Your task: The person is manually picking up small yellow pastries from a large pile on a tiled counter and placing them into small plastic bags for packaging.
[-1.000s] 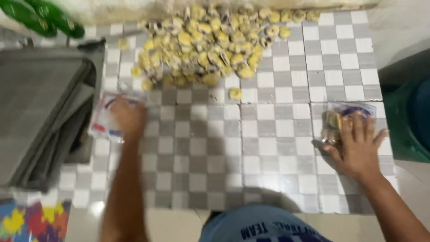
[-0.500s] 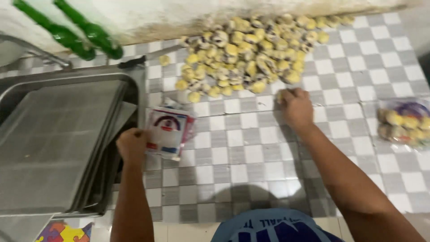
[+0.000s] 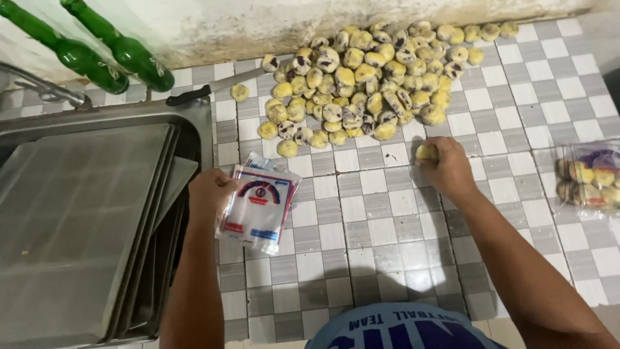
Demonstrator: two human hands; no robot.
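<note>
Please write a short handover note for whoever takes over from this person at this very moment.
Left hand: grips a stack of empty printed plastic bags beside the sink.
Right hand: closed on one yellow pastry ball at the near edge of the pile of pastry balls.
Done: one filled bag lies at the far right of the tiled counter.
Left: most balls remain loose; the held bags are unfilled.

Metal trays (image 3: 77, 220) fill the frame's left; two bottles (image 3: 97, 45) upper left; a pile of round pastries (image 3: 368, 84) top centre; a filled bag (image 3: 591, 174) at right.
</note>
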